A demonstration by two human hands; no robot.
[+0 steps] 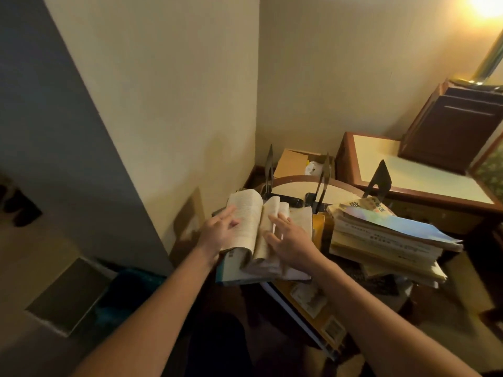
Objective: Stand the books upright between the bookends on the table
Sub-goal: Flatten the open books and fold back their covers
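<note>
An open book with fanned pages lies on the near left part of the round table. My left hand rests on its left page with fingers spread. My right hand lies on the right pages, fingers straight and slightly lifted. Black metal bookends stand behind the book: one at the left, one in the middle, one further right. A stack of several books lies flat to the right. A yellow book sits between the open book and the stack.
A cardboard box stands in the wall corner behind the table. A wooden desk with a dark cabinet on it is at the right. Another yellow book lies low at the near side. A lamp glows top right.
</note>
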